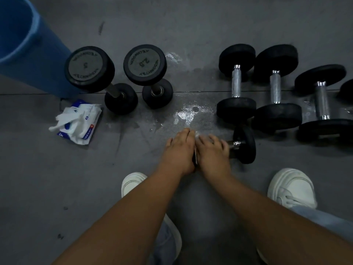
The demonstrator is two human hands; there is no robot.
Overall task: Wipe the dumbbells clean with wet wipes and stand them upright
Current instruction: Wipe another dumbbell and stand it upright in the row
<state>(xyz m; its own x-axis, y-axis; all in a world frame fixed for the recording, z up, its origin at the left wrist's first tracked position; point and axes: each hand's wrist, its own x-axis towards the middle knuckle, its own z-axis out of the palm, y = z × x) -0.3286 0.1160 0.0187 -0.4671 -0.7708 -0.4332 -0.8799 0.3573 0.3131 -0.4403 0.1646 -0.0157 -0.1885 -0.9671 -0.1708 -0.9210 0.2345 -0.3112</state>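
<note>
Both hands [178, 150] [213, 153], fingers [219, 143] round one dumbbell [245, 144].

Dim grey rubber floor [57, 178], wet patches [188, 113], blue bin [28, 44]

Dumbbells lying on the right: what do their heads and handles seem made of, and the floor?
Heads: matte black with no glare, probably a rubber coating over metal. Handles: bright silver with a fine knurled texture, so likely chromed steel. Floor: dull dark grey with a straight seam and a glinting wet patch; probably rubber matting.
</note>
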